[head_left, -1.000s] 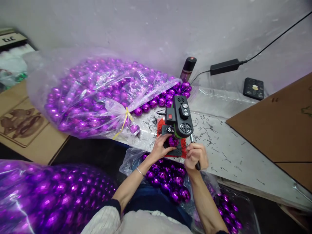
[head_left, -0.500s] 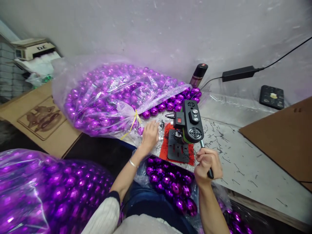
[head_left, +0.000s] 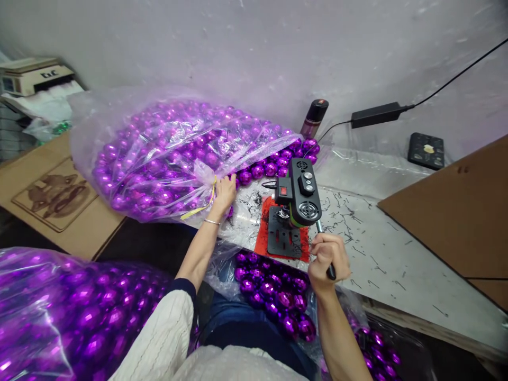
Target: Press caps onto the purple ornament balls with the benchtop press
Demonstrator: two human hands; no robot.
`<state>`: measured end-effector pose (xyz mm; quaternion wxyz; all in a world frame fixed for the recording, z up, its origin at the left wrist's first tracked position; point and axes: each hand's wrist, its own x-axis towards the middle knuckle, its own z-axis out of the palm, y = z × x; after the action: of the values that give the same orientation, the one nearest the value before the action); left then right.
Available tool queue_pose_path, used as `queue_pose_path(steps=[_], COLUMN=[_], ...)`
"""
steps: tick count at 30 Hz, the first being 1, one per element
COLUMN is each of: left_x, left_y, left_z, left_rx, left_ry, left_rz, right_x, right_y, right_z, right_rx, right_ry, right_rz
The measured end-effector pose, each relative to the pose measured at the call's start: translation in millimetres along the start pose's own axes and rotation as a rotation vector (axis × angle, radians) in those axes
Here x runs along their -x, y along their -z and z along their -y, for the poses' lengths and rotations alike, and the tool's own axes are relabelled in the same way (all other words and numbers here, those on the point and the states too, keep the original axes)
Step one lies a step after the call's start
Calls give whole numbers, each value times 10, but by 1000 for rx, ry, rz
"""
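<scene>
My right hand [head_left: 328,259] is wrapped round the black-gripped lever [head_left: 319,226] of a small black press machine [head_left: 305,190]. The machine has a slotted base plate [head_left: 283,241] on an orange-red sheet [head_left: 261,241]. At the mouth of a clear plastic bag [head_left: 178,132] full of shiny purple balls, my left hand [head_left: 225,193] reaches out, its fingers stretched beside the nearest purple balls [head_left: 245,177]. Its fingertips are partly hidden. A yellow tie [head_left: 194,212] hangs from the bag close to that hand. More purple balls [head_left: 270,288] lie in a container below the table edge.
Bits of black wire litter the white table [head_left: 381,254]. Behind the machine stand a dark spray can [head_left: 314,117], a black power adapter [head_left: 376,115] and a black box-like device [head_left: 426,150]. Cardboard [head_left: 456,206] leans at right. Another ball-filled bag [head_left: 79,312] lies lower left.
My left hand has moved left and away from me, from the table beside the machine to the bag's mouth. My right hand stays on the lever. The view has shifted slightly.
</scene>
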<state>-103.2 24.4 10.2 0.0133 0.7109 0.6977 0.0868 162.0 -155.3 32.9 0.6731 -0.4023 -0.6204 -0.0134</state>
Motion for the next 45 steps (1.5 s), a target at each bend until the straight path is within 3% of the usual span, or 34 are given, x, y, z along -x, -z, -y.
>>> queue_pose_path(steps=[4,8,13,16,20,28,34,38,45], left_x=[26,387,1160,1410,1465,1498,1490,1474,1464], left_y=[104,139,-159,-413,-601,-632,-692,-773,-839], left_z=[67,-49,-511,-786,-972,-971,-1016,-1074,-1098], left_rx=[251,749,1471,1602,1536,1033,855,865,844], left_ry=[-30,-30,222,312,254,-121,-290,-348,-322], left_rz=[-25,-72,267,282,156,-57,-147,-188,-175], right_x=[-11,-89,-292,-353,-328,-259,-249,-207,60], right_y=[0,-23,-45,-29,-3,16,25,28,-12], right_z=[22,103,231,262,256,228,226,203,29], right_rx=[12,10,18,33,57,59,69,66,63], right_ry=[0,-41,-96,-107,-105,-82,-80,-70,-32], right_rz=[11,-13,-20,-2,33,49,52,57,12])
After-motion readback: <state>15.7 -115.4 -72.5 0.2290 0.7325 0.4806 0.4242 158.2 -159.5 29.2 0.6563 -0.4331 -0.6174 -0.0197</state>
